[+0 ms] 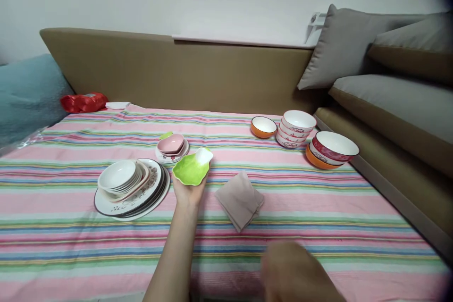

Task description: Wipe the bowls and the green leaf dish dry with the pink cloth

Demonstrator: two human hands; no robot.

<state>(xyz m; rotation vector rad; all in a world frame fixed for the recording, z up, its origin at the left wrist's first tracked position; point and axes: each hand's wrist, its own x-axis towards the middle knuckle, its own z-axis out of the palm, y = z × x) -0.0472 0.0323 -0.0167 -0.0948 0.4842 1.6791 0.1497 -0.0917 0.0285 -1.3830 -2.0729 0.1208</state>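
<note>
My left hand (pixel 188 191) reaches forward and grips a green leaf-shaped dish (pixel 191 170) with a white end; the fingers are mostly hidden beneath it. Just right of that hand a folded greyish-pink cloth (pixel 239 199) lies on the striped cover. Low in the view, my right hand (pixel 288 264) is smeared by motion, and its fingers cannot be made out. Behind the green dish sits a pink bowl (pixel 171 143) on small plates (pixel 183 151). To the left, small white bowls (pixel 117 174) rest on a stack of larger plates (pixel 148 188).
At the right stand a small orange bowl (pixel 264 126), a stack of white patterned bowls (pixel 296 128) and a stack with a red bowl (pixel 336 146). Grey cushions (pixel 396 104) border the right side. A red package (pixel 85 102) lies at the back left.
</note>
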